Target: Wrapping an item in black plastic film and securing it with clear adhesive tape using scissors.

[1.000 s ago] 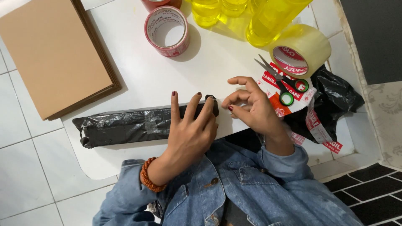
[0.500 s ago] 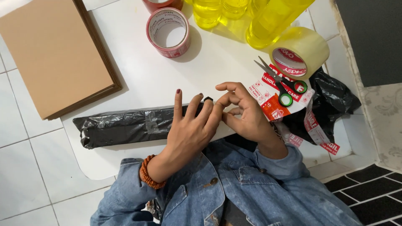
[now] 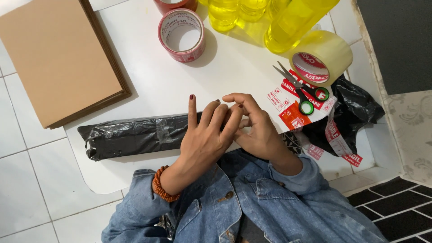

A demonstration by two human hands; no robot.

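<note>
Black parcel (image 3: pixel 135 135), two tape rolls (image 3: pixel 182 29)

Stack of brown cardboard sheets (image 3: pixel 56 56) at upper left, overhanging white table (image 3: pixel 148 81). Red-printed tape roll (image 3: pixel 182 35) near top centre. Yellow bottles (image 3: pixel 265 18) along far edge. Clear tape roll (image 3: pixel 321 57) at right, green-handled scissors (image 3: pixel 302 90) just beside, lying on red-and-white stickers (image 3: pixel 292 110). Loose black plastic bag (image 3: pixel 357 105) at right edge.

The desk (image 3: pixel 148 81) carries three tape rolls: two red-printed ones (image 3: pixel 182 28) and one clear one (image 3: pixel 322 57). There is one pair of scissors (image 3: pixel 302 90), one long black-wrapped parcel (image 3: pixel 135 134) and one stack of brown cardboard sheets (image 3: pixel 58 58). Two hands meet at the parcel's end, the left hand (image 3: pixel 204 139) and the right hand (image 3: pixel 256 130).
</note>
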